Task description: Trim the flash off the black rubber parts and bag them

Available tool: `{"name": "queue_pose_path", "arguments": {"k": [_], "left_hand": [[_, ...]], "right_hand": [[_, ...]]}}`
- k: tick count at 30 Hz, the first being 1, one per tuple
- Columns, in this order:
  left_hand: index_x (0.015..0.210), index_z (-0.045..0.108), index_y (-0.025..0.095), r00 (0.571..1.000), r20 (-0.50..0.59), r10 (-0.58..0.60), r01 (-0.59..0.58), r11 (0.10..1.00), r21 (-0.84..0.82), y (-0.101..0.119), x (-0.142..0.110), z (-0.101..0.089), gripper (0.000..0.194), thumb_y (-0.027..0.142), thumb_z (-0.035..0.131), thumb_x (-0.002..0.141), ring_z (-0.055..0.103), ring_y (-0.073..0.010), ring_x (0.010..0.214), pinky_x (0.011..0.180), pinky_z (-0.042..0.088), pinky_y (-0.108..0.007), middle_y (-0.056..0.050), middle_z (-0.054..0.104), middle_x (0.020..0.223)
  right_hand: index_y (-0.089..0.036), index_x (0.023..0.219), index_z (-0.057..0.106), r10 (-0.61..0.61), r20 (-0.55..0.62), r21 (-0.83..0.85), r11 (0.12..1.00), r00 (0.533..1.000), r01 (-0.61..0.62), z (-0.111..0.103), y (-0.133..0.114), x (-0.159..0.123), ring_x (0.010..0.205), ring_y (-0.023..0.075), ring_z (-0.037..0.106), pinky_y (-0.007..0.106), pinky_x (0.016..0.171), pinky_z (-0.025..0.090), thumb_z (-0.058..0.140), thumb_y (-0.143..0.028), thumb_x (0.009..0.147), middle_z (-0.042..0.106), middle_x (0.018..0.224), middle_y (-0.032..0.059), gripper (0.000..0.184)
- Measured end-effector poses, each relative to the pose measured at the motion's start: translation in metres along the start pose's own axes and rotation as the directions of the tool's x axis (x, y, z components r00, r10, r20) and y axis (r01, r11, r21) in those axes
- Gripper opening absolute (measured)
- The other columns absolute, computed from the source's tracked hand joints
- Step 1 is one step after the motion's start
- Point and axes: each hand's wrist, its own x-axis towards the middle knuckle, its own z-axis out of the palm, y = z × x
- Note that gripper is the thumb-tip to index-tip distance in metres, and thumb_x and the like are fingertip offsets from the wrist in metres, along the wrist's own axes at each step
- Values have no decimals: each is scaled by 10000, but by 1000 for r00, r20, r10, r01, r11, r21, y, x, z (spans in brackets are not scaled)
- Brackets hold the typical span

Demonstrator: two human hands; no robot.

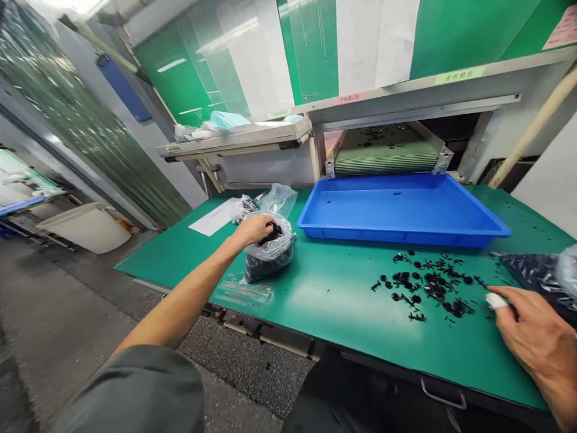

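Observation:
My left hand (256,230) is at the mouth of a clear plastic bag (285,245) filled with small black parts. Its fingers are curled and closed, their tips down among the black pieces; what they grip, if anything, is hidden. At the right, my right hand (534,328) is held with thumb and index finger close together, a white cover on the thumb. A small black plastic part (480,281) shows at those fingertips. Beside it, a loose heap of black plastic parts (435,282), some round and some branched, lies spread on the green table (342,319).
Behind the heap stands a blue tray (406,233) with a couple of black bits in it, below a green conveyor belt (387,159). Another bag of black parts (532,270) lies at right. A white paper (211,219) and a shelf (238,138) are at left.

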Motion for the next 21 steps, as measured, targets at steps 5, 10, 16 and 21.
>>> {"name": "queue_pose_path", "arguments": {"k": [5, 10, 16, 21], "left_hand": [[931, 690, 201, 989, 7, 145, -144, 986, -79, -10, -1, 8, 357, 454, 489, 778, 601, -257, 957, 882, 421, -326, -70, 689, 1028], [1120, 591, 99, 992, -59, 108, -112, 991, -77, -11, -5, 5, 605, 578, 362, 831, 577, -257, 1011, 870, 427, -340, -3, 647, 1083], [1016, 599, 214, 780, -608, 146, -231, 971, -65, 64, -48, 20, 271, 348, 388, 911, 565, -219, 1026, 920, 424, -364, -47, 627, 1028], [1096, 569, 193, 815, -158, 557, -567, 712, -415, 156, -48, 106, 248, 275, 415, 919, 592, -151, 914, 809, 483, -288, -48, 624, 1036]], "right_hand": [[-177, 965, 602, -36, -9, -154, 988, 999, 34, -6, -5, 9, 903, 269, 577, 409, 828, 461, 358, -279, 812, 621, 961, 132, 306], [-162, 1024, 596, 71, -6, -363, 929, 997, -68, -17, -4, 14, 921, 245, 558, 355, 751, 458, 390, -190, 821, 613, 1012, 115, 290], [-137, 1023, 602, 188, 191, -571, 820, 963, -46, -22, -14, 8, 887, 236, 546, 323, 586, 415, 393, -131, 855, 608, 1025, 116, 269], [-156, 1000, 603, 163, 166, -580, 814, 973, -38, -23, -19, 6, 883, 221, 555, 304, 592, 416, 406, -119, 847, 620, 993, 93, 252]]}}
